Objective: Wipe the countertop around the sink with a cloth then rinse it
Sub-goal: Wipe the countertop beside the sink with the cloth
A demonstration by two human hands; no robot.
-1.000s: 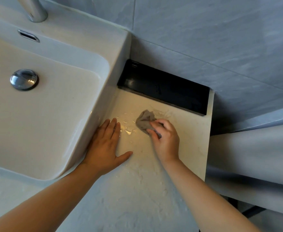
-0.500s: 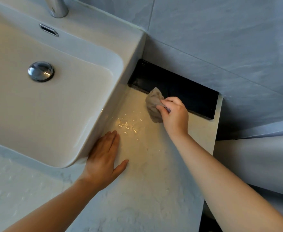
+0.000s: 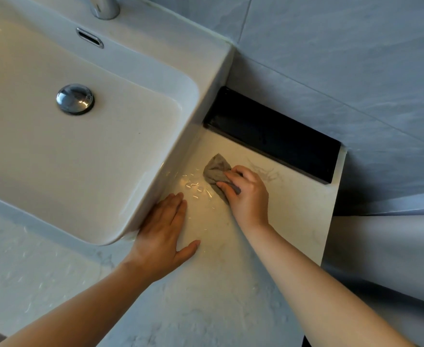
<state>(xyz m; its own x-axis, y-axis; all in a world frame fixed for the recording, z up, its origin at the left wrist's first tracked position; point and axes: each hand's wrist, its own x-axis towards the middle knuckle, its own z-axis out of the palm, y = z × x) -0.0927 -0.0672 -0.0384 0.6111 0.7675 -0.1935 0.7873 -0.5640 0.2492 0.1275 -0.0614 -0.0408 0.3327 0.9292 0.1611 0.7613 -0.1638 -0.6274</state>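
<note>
A small grey cloth [image 3: 216, 171] lies bunched on the pale marbled countertop [image 3: 291, 214], just right of the white sink [image 3: 171, 156]. My right hand [image 3: 247, 196] grips the cloth with curled fingers and presses it on the counter. Water droplets [image 3: 194, 186] glint on the counter between the cloth and the sink wall. My left hand [image 3: 164, 234] rests flat on the counter with straight fingers, against the sink's front right corner.
A black tray [image 3: 276, 136] stands at the back of the counter against the grey tiled wall [image 3: 343, 58]. The counter ends at a right edge [image 3: 331, 216] with a drop beyond. The chrome tap base [image 3: 104, 7] and drain plug [image 3: 75, 98] belong to the sink.
My right hand has pulled the cloth back from the black tray's front edge toward me and the droplets. My left hand stays flat by the sink.
</note>
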